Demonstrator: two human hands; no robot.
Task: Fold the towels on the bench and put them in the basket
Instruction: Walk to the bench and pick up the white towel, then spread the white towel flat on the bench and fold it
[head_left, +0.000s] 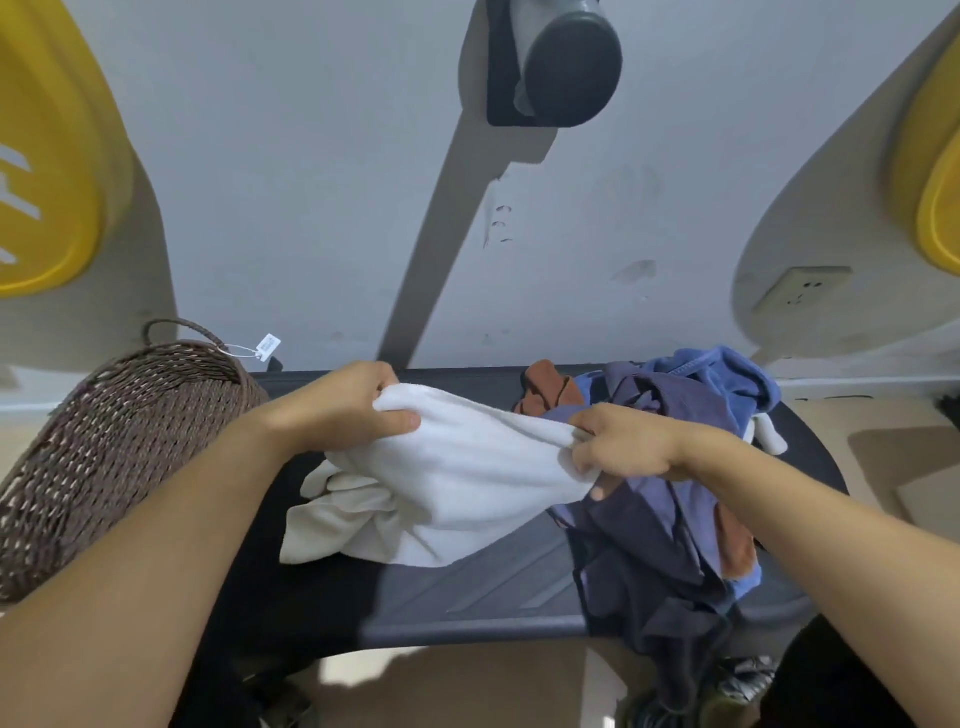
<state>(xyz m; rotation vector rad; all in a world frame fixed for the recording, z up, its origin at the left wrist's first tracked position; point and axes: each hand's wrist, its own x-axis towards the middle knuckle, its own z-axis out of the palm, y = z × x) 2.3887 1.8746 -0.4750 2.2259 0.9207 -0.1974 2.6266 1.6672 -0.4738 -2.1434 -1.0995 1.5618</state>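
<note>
Dark padded desk (467, 587) across the lower middle, grey where lit, black in shadow toward the left; pale floor (457, 680) below its near edge. Left hand (343, 410) and right hand (623, 441) raised over the desk, each with fingers clamped on the upper edge of a white towel (457, 478); towel stretched between the two hands, its lower bulk crumpled and resting on the desk. Just right of it, touching, a heap of unfolded towels (670, 519): dark purple-blue on top, brighter blue behind, rust-brown showing at the far left and at the right side, one dark end hanging over the near edge of the desk. Brown woven basket (119, 441) at the left end of the desk, tilted, with a loop handle and a white tag (267, 347) on a string. Beyond, grey-white scuffed wall (311, 208) with a wall socket (802, 291) at right. Yellow rounded shapes at the far upper corners; dark fixture at top centre, identity unclear.
</note>
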